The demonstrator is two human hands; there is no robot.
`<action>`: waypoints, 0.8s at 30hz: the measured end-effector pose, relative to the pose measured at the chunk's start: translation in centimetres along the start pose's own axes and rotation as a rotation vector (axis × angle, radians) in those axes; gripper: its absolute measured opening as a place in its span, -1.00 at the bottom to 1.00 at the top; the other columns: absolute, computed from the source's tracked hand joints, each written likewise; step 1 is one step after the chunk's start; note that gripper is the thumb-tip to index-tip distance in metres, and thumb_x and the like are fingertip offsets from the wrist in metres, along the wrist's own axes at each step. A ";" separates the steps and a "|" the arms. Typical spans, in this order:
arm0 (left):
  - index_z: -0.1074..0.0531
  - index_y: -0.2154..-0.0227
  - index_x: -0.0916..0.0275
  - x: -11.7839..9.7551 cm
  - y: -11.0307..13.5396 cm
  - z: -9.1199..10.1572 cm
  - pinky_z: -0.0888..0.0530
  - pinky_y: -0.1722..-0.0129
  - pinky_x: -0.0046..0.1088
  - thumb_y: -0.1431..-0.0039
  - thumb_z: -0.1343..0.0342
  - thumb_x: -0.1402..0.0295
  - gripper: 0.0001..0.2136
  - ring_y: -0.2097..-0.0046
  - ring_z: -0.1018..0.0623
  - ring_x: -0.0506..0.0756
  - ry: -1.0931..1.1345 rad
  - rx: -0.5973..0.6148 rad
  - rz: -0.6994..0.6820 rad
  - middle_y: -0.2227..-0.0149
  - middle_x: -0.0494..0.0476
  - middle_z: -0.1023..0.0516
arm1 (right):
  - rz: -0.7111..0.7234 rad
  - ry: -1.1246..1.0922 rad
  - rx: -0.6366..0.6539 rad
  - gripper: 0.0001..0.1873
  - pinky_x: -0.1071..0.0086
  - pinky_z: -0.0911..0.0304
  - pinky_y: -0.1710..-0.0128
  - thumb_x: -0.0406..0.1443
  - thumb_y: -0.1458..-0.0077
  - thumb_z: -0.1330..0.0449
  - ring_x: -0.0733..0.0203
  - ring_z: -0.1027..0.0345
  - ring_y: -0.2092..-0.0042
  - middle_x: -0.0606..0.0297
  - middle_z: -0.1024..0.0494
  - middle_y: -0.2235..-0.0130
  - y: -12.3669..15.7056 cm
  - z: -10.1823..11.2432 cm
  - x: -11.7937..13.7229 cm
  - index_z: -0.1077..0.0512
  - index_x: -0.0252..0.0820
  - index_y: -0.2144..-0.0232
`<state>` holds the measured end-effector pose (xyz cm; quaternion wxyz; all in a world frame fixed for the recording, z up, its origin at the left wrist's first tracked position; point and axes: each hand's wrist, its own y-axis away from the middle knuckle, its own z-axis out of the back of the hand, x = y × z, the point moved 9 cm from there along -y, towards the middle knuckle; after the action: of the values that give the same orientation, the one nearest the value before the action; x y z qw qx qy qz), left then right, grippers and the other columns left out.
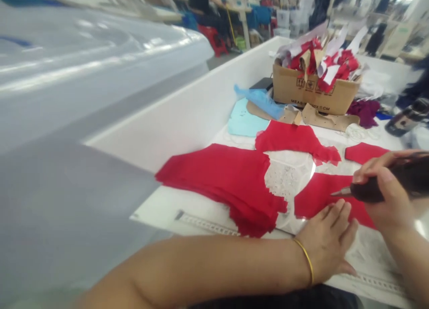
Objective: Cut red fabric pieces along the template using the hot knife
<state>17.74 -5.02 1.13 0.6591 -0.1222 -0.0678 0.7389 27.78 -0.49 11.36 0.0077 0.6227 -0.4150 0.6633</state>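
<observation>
My left hand (326, 242), with a thin yellow bracelet at its wrist, lies palm down with fingers spread at the near edge of a red fabric piece (315, 195). Wrapped around a black hand tool (407, 177) with a pointed metal tip, my right hand (392, 204) is over the right part of that piece. The tip points left, at or just above the cloth; contact is unclear. To the left lies a stack of red fabric pieces (217, 172). Two more red parts are behind, a wide cut piece (291, 137) and a smaller one (365, 153).
A cardboard box (315, 92) full of red and white scraps stands at the back. Before it lie brown card patterns (328, 119), a light blue sheet (248, 119) and purple cloth (363, 112). A dark bottle (407, 116) is at right. A white side wall (187, 107) borders the table.
</observation>
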 end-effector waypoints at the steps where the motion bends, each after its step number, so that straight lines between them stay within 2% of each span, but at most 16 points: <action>1: -0.29 -0.26 0.43 0.1 0.1 -0.2 -0.28 -0.30 -0.16 -0.24 -0.04 -0.25 -0.17 -0.36 -0.30 0.38 0.014 -0.014 0.013 -0.34 0.53 -0.27 | -0.006 -0.025 0.021 -0.70 0.29 -0.40 0.46 -0.25 -0.13 -0.34 0.24 -0.37 0.51 0.50 -0.45 0.48 0.3 -0.8 0.0 -0.33 0.02 0.14; 7: -0.39 -0.18 0.43 0.1 0.1 -0.9 -0.31 -0.29 -0.13 -0.22 -0.09 -0.23 -0.22 -0.25 -0.43 0.37 0.182 -0.044 0.023 -0.22 0.49 -0.44 | 0.003 -0.112 0.147 -0.73 0.33 -0.37 0.50 -0.32 -0.18 -0.29 0.26 -0.37 0.50 0.47 -0.45 0.44 1.6 -4.7 0.5 -0.35 0.00 0.10; 10: -0.39 -0.20 0.41 0.7 0.0 -0.6 -0.29 -0.32 -0.16 -0.24 -0.13 -0.17 -0.27 -0.29 -0.39 0.33 0.245 -0.025 0.051 -0.24 0.43 -0.43 | -0.003 -0.112 0.190 -0.76 0.33 -0.38 0.52 -0.30 -0.20 -0.28 0.26 -0.38 0.49 0.46 -0.43 0.44 2.0 -5.9 0.6 -0.34 0.01 0.11; 18: -0.43 -0.19 0.35 1.3 -0.2 1.0 -0.30 -0.33 -0.24 -0.20 -0.24 -0.10 -0.32 -0.31 -0.39 0.28 0.287 -0.019 0.050 -0.28 0.33 -0.41 | 0.029 -0.126 0.130 -0.71 0.33 -0.36 0.56 -0.28 -0.16 -0.29 0.27 -0.35 0.53 0.48 -0.42 0.46 2.1 -6.9 0.4 -0.30 -0.02 0.10; 24: -0.37 -0.25 0.29 1.5 -0.4 0.5 -0.25 -0.38 -0.20 -0.19 -0.26 -0.09 -0.29 -0.35 -0.33 0.25 0.299 0.025 0.068 -0.30 0.23 -0.41 | 0.050 -0.096 0.136 -0.73 0.34 -0.36 0.55 -0.29 -0.19 -0.23 0.27 -0.36 0.52 0.48 -0.39 0.46 2.3 -7.2 -0.1 -0.27 -0.02 0.10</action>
<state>17.84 -3.48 1.58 0.6381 -0.2250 0.0443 0.7350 20.69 2.09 10.92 -0.0712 0.6423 -0.3844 0.6592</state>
